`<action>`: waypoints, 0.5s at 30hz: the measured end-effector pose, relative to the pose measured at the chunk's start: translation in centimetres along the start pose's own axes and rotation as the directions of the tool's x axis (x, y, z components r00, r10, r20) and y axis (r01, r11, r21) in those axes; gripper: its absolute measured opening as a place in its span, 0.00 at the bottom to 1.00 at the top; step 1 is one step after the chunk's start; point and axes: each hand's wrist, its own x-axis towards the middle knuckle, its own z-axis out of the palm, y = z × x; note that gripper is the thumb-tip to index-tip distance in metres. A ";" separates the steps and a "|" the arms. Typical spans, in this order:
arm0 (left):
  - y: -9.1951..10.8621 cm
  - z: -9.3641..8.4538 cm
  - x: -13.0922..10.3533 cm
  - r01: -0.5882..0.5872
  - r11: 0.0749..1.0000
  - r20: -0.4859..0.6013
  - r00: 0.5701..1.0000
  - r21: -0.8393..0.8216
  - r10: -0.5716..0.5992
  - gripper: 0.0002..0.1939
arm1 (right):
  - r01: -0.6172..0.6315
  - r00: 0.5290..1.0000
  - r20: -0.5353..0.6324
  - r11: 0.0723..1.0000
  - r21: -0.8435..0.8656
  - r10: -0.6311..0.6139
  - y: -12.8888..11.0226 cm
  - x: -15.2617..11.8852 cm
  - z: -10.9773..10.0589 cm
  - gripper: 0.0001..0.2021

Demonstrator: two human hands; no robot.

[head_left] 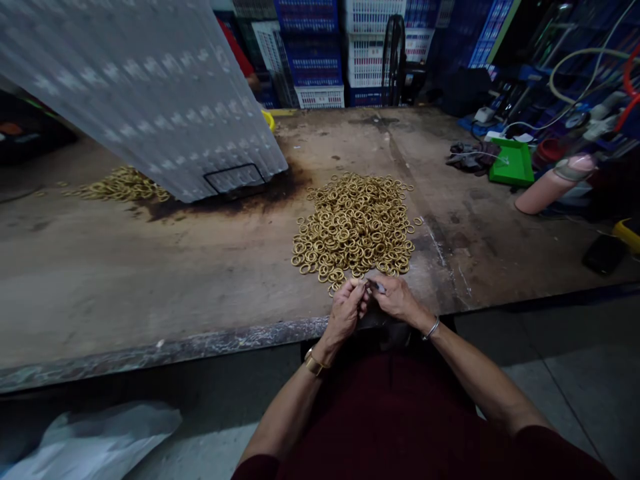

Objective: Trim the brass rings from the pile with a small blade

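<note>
A large heap of gold-coloured metal rings (355, 227) lies on the worn wooden table (225, 267) straight ahead of me. At the near edge of the heap, my left hand (346, 310) is closed, its fingertips pinched together. Whatever small piece it holds is mostly covered by the fingers; it may be one of the rings. My right hand (399, 298) is closed around a small grey tool (377, 287), whose tip points at the left fingertips. The tool's exact kind is too small to tell. Both hands meet just above the table's front edge.
A tall grey ribbed panel-like object (200, 113) stands at the left, with a second pile of rings (125, 185) behind it. To the right are a green tray (513, 163), a pink cylinder (555, 183) and hoses. Blue and white crates (320, 97) are stacked beyond the table.
</note>
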 end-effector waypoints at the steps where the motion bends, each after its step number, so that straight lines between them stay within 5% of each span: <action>1: -0.1 0.0 0.0 -0.009 1.000 -0.008 1.000 0.025 0.010 0.21 | 0.033 0.999 0.025 0.997 -0.073 -0.031 -0.1 -0.2 0.0 0.06; 8: -0.3 0.0 -0.6 -0.023 0.996 -0.033 0.999 0.082 0.026 0.20 | -0.001 0.997 0.073 0.942 -0.334 0.027 0.1 -0.3 -0.3 0.11; 15: 1.1 0.1 -1.2 0.102 0.966 0.051 0.994 -0.236 -0.093 0.19 | -0.097 0.995 -0.034 0.911 -0.401 0.092 0.9 1.6 -1.0 0.15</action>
